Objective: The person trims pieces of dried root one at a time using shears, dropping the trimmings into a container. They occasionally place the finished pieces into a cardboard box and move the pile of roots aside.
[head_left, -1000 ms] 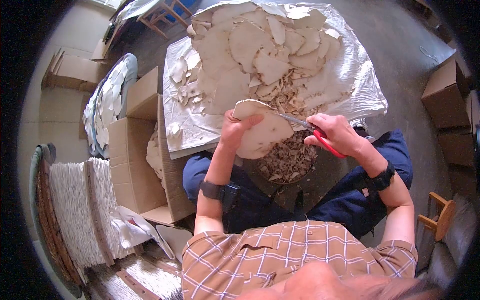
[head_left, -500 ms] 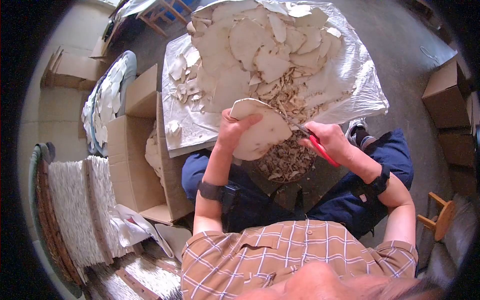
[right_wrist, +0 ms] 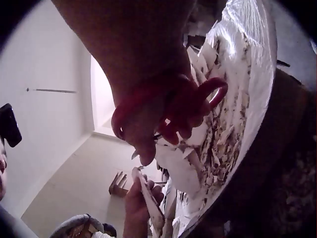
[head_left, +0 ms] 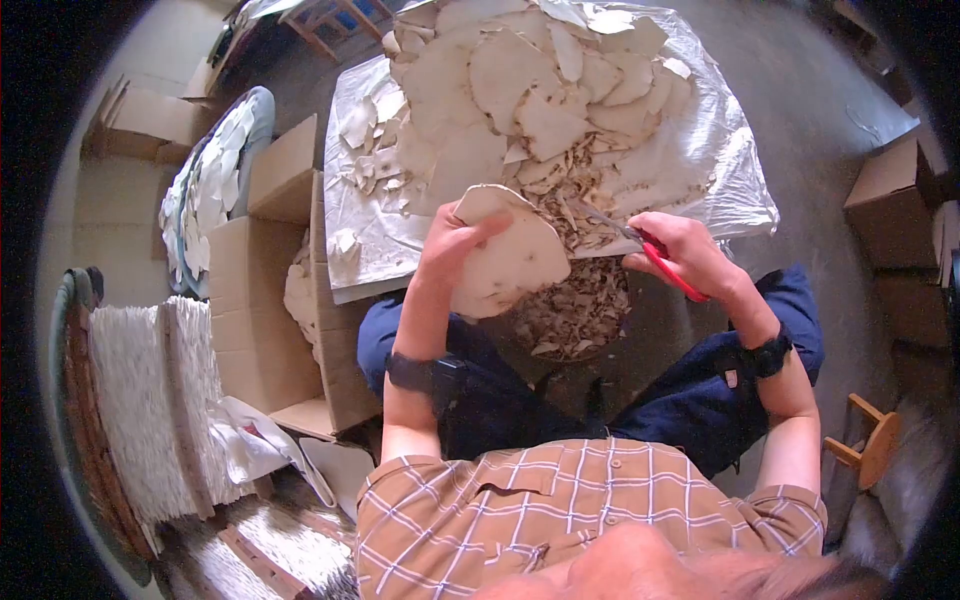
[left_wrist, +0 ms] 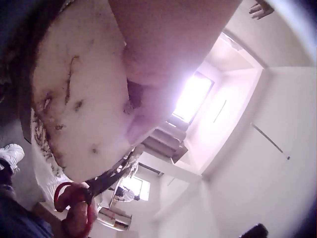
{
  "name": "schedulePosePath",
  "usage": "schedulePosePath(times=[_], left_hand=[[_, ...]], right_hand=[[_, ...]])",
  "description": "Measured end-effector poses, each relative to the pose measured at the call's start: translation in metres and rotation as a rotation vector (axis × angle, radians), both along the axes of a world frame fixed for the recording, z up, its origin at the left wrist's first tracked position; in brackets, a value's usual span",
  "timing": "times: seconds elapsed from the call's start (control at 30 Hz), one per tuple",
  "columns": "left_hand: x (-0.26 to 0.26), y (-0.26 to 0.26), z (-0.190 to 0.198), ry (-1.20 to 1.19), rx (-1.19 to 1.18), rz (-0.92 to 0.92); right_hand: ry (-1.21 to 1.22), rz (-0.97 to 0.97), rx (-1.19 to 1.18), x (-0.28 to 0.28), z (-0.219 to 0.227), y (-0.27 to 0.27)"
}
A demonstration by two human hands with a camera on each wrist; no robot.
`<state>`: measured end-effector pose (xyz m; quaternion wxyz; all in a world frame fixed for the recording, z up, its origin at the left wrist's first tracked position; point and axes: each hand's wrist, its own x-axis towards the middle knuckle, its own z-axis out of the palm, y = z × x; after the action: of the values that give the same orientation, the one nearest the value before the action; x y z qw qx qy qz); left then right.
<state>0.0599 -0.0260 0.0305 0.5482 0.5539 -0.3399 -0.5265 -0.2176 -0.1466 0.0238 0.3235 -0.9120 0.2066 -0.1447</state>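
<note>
My left hand (head_left: 455, 238) grips a broad, thin, pale slice (head_left: 518, 262) by its left side, thumb lying across the upper face. Brown spots and a dark ragged edge mark this slice in the left wrist view. Scissors with red handles (head_left: 662, 265) are in my right hand (head_left: 690, 250), fingers through the loops. Their blades point left, a little right of the slice's edge and over the scraps. In the right wrist view the slice (right_wrist: 148, 201) is seen nearly edge-on, below the scissors (right_wrist: 215, 91).
Ahead, a table under white plastic sheeting (head_left: 735, 190) bears a heap of similar slices (head_left: 500, 75) and brown trimmings. Below my hands, a round container of scraps (head_left: 575, 325) stands between the knees. An open cardboard box (head_left: 255, 310) is at left, a wooden stool (head_left: 875, 440) at right.
The scissors first moved in along the slice's right edge, then drew away up and to the right. The slice has shifted slightly left and turned in my left hand.
</note>
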Motion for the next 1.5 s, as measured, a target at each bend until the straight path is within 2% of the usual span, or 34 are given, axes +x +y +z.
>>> schedulePosePath(times=[0.13, 0.3, 0.77, 1.03, 1.17, 1.23, 1.27, 1.33, 1.4, 1.43, 1.47, 1.5], left_hand=[[-0.003, -0.004, -0.003, -0.187, 0.073, -0.12], [-0.007, -0.006, 0.0, -0.156, 0.025, -0.158], [-0.006, -0.004, 0.006, -0.167, 0.032, -0.196], [0.002, -0.002, 0.008, -0.274, 0.167, -0.358], [0.007, -0.003, 0.007, -0.187, 0.117, -0.406], [0.013, -0.001, -0.002, 0.004, -0.003, -0.457], [0.015, 0.0, -0.006, -0.002, -0.005, -0.453], [0.011, -0.002, -0.005, 0.193, -0.055, -0.415], [0.006, -0.004, 0.004, 0.139, -0.053, -0.389], [0.004, -0.006, 0.008, 0.095, -0.049, -0.363], [0.008, -0.007, 0.003, 0.092, -0.056, -0.363], [0.012, -0.009, -0.008, 0.098, -0.064, -0.258]], right_hand=[[0.015, 0.035, -0.016, 0.004, 0.003, 0.006], [0.032, 0.021, -0.107, 0.002, 0.002, 0.006], [0.054, 0.088, -0.104, 0.002, 0.002, 0.005], [0.08, 0.16, -0.16, 0.002, 0.003, 0.004], [0.038, 0.187, -0.045, 0.002, 0.005, 0.006], [0.012, 0.224, -0.002, 0.004, 0.005, 0.007], [-0.047, 0.242, 0.062, 0.004, 0.003, 0.008], [-0.111, 0.261, 0.119, 0.005, 0.007, 0.003], [0.008, 0.242, 0.413, 0.001, 0.017, -0.007], [-0.044, 0.241, 0.435, 0.001, 0.014, -0.008], [0.011, 0.056, 0.343, -0.009, 0.001, -0.024], [0.13, -0.06, 0.151, -0.015, -0.003, -0.032]])
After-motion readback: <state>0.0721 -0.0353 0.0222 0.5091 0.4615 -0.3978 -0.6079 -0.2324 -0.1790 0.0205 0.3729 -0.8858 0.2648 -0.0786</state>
